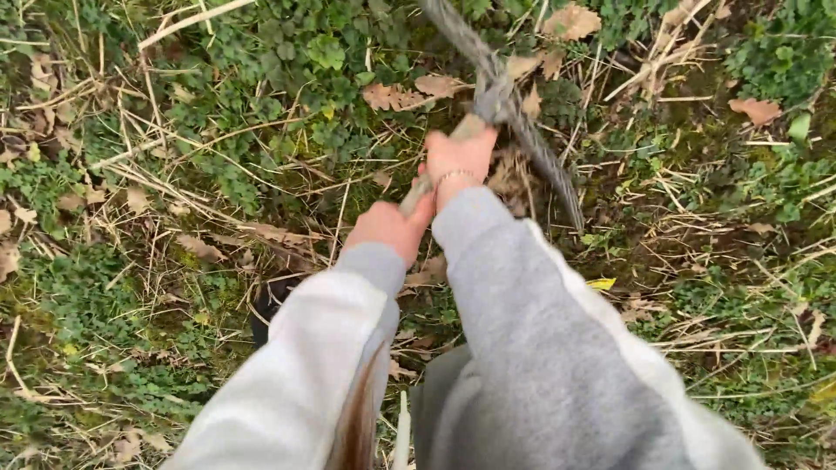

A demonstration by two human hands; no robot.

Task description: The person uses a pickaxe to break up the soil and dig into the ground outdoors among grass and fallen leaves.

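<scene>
Both hands grip the wooden handle (416, 195) of a pickaxe-like tool. My right hand (459, 157) is higher up, just under the grey metal head (498, 97), with a thin bracelet on its wrist. My left hand (387, 228) is shut on the lower end of the handle, touching the right wrist. The head is blurred; one long arm runs down to the right and the other runs up toward the top edge. Grey and pale sleeves cover both arms.
The ground is low green weeds (296, 78), dry stalks and brown fallen leaves (756, 109). A patch of dark bare soil (644, 235) lies right of the tool. A dark shoe tip (266, 305) shows beside my left sleeve.
</scene>
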